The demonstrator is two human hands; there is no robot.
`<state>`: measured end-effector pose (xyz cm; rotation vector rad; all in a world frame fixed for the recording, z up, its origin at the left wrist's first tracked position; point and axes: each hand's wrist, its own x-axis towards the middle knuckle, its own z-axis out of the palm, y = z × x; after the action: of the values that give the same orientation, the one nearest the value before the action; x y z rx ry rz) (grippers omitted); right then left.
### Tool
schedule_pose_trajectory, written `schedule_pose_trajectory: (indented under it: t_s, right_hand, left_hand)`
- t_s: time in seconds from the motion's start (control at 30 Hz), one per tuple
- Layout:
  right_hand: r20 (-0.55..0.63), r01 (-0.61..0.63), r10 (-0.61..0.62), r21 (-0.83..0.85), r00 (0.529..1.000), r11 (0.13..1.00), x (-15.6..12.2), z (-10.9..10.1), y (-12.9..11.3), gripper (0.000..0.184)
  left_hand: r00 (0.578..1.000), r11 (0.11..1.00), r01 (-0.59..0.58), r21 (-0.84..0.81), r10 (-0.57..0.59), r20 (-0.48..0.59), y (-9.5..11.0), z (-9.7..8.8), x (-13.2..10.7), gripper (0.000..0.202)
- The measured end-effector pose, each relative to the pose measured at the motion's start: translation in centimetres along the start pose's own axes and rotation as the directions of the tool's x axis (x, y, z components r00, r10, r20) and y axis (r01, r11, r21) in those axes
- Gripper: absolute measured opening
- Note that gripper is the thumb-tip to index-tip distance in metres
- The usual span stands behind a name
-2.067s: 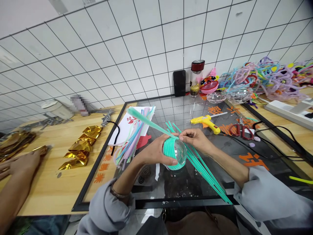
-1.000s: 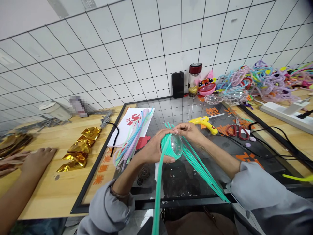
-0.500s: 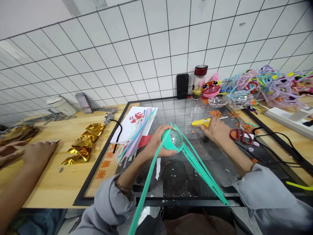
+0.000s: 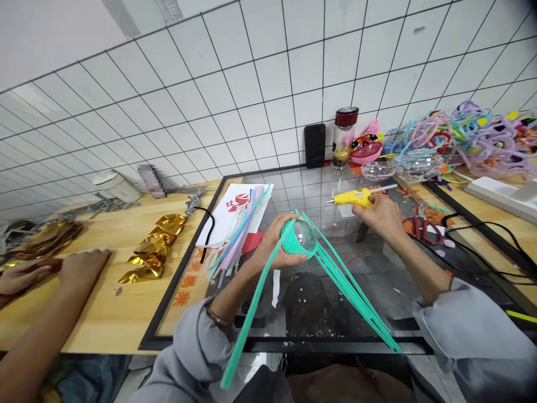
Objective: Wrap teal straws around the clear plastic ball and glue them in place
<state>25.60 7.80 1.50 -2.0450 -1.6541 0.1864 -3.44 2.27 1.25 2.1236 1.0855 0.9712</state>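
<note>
My left hand (image 4: pixel 274 244) is closed around a clear plastic ball (image 4: pixel 305 236) whose near side is wound with green pipe cleaners (image 4: pixel 288 242). One long green strand hangs from it toward me. Several more green pipe cleaners (image 4: pixel 350 291) slant from beside the ball down to the table's front edge. In my right hand (image 4: pixel 378 215) is a yellow hot glue gun (image 4: pixel 353 197), its metal nozzle pointing left and a glue stick sticking out of its back. The gun is apart from the ball, lifted a little over the dark glass tabletop (image 4: pixel 293 187).
Red-handled scissors (image 4: pixel 422 229) and a black cord (image 4: pixel 474 271) lie right of my right hand. Pastel pipe cleaners (image 4: pixel 239 238) rest on white paper (image 4: pixel 226 207). A glass bottle (image 4: pixel 342 140) and a phone (image 4: pixel 314 145) stand at the wall. A co-worker's hands (image 4: pixel 81 274) are at left, near gold foil (image 4: pixel 153 246).
My right hand has raised the hot glue gun off the tabletop, its grip now wrapped by my fingers. My left hand still holds the ball in much the same place.
</note>
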Motion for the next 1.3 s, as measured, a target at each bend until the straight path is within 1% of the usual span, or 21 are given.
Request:
schedule_pose_trajectory:
  t_s: [0.03,0.1,0.17,0.23,0.33,0.47,0.67,0.83,0.93,1.03,1.1,1.17,1.23,1.3]
  right_hand:
    - [-0.041,-0.024,0.026,0.042,0.999,0.999,-0.3,-0.2,-0.3,0.042]
    - [-0.136,0.022,-0.006,0.121,0.991,0.992,-1.2,-0.5,-1.1,0.041]
    - [-0.226,0.138,-0.092,0.197,0.97,0.971,-2.3,-0.8,-1.9,0.04]
    - [-0.284,0.266,-0.193,0.246,0.939,0.932,-3.3,-0.9,-2.5,0.037]
    - [-0.367,0.411,-0.31,0.24,0.877,0.88,-4.3,-0.9,-2.8,0.024]
    - [-0.46,0.519,-0.396,0.176,0.795,0.837,-4.9,-0.7,-2.9,0.016]
    - [-0.512,0.605,-0.471,0.123,0.718,0.787,-5.6,-0.5,-3.2,0.012]
    - [-0.557,0.636,-0.522,0.015,0.646,0.772,-5.8,-0.3,-3.1,0.012]
    - [-0.568,0.649,-0.55,-0.037,0.612,0.76,-5.9,-0.4,-3.1,0.012]
    - [-0.569,0.659,-0.57,-0.064,0.593,0.75,-6.0,-0.6,-3.1,0.012]
    - [-0.565,0.661,-0.576,-0.071,0.591,0.747,-6.1,-0.8,-3.1,0.012]
    - [-0.569,0.666,-0.589,-0.094,0.573,0.74,-6.1,-0.9,-3.2,0.012]
    - [-0.583,0.669,-0.608,-0.143,0.538,0.729,-6.0,-0.9,-3.1,0.012]
    - [-0.613,0.67,-0.623,-0.196,0.486,0.716,-5.9,-0.8,-3.1,0.013]
  left_hand:
    - [1.0,1.0,0.004,-0.001,-0.004,0.003,0.0,0.0,0.0,0.084]
    - [1.0,1.0,0.009,-0.007,-0.009,0.01,0.0,-0.1,0.0,0.085]
    - [1.0,1.0,0.006,-0.012,-0.006,0.016,0.1,-0.2,0.0,0.085]
    - [1.0,1.0,0.004,-0.015,-0.004,0.016,0.2,-0.2,0.1,0.084]
    - [1.0,1.0,0.004,-0.017,-0.004,0.019,0.4,-0.2,0.1,0.082]
    - [0.999,1.0,-0.011,-0.023,0.012,0.033,0.3,-0.2,0.0,0.083]
    - [0.998,0.999,-0.027,-0.019,0.028,0.053,-0.1,-0.2,0.0,0.087]
    - [0.997,0.998,-0.067,-0.009,0.067,0.043,-0.2,0.0,0.0,0.087]
    - [0.996,0.997,-0.079,-0.002,0.079,0.033,0.0,0.1,0.0,0.086]
    - [0.996,0.996,-0.083,0.019,0.083,0.02,0.4,0.2,0.0,0.083]
    - [0.996,0.995,-0.091,0.031,0.09,0.006,0.5,0.3,0.0,0.082]
    - [0.996,0.996,-0.084,0.04,0.084,0.003,0.7,0.4,0.0,0.083]
    - [0.999,0.998,-0.054,0.04,0.054,0.004,0.8,0.4,0.0,0.085]
    - [1.0,0.999,-0.013,0.031,0.012,0.004,0.9,0.1,0.0,0.087]
